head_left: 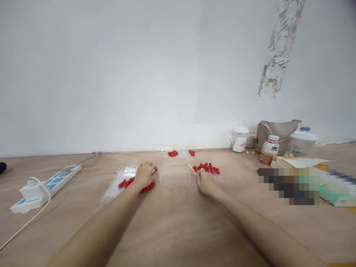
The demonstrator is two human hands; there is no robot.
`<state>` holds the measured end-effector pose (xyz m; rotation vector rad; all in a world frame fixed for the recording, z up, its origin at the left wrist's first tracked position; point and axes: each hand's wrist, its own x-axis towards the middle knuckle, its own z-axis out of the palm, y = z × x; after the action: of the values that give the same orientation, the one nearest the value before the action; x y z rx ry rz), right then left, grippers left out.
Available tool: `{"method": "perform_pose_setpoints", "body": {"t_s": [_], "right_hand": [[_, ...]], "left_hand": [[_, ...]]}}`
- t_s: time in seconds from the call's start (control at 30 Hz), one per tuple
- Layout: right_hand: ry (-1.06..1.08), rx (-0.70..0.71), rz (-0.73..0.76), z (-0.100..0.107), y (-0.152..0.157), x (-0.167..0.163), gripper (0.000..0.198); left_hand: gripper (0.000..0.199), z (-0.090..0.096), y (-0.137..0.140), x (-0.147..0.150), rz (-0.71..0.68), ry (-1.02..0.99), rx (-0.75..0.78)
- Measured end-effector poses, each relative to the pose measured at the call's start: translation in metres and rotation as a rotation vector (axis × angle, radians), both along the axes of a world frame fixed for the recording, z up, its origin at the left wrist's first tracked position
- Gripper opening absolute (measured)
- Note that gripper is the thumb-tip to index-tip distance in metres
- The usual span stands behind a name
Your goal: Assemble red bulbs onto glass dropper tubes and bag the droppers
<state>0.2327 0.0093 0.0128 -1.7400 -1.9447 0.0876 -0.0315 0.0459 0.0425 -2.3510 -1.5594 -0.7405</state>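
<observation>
My left hand has its fingers pinched together, with a bit of red rubber bulb showing at the fingertips. Beneath and beside it lie loose red rubber bulbs, some on clear plastic bags. Between my hands, a row of clear thin tubes lies side by side on the table. A single clear tube sticks up, tilted, from the closed fingers of my right hand. Just beyond that hand, tubes capped with red bulbs lie in a row, partly hidden by it.
More red bulbs lie on a clear bag near the wall. A white power strip with cables is at left. At right are a lidded cup, a bottle, a grey bag and a tub.
</observation>
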Motion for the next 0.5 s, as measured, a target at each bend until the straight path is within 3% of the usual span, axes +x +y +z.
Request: {"method": "perform_pose_setpoints", "body": {"t_s": [0.13,0.2,0.33,0.5], "right_hand": [[0.315,0.081,0.273,-0.007,-0.018,0.017,0.018],[0.385,0.081,0.350,-0.013,-0.026,0.019,0.022],[0.349,0.174,0.448,-0.022,-0.040,0.012,0.027],[0.350,0.194,0.500,-0.027,-0.055,-0.002,0.020]], "left_hand": [[0.018,0.001,-0.035,0.012,-0.071,-0.134,0.053],[0.018,-0.004,-0.056,0.017,-0.202,-0.336,-0.040],[0.020,-0.024,-0.083,0.026,-0.317,-0.570,-0.249],[0.012,-0.048,-0.086,0.033,-0.383,-0.816,-0.414]]}}
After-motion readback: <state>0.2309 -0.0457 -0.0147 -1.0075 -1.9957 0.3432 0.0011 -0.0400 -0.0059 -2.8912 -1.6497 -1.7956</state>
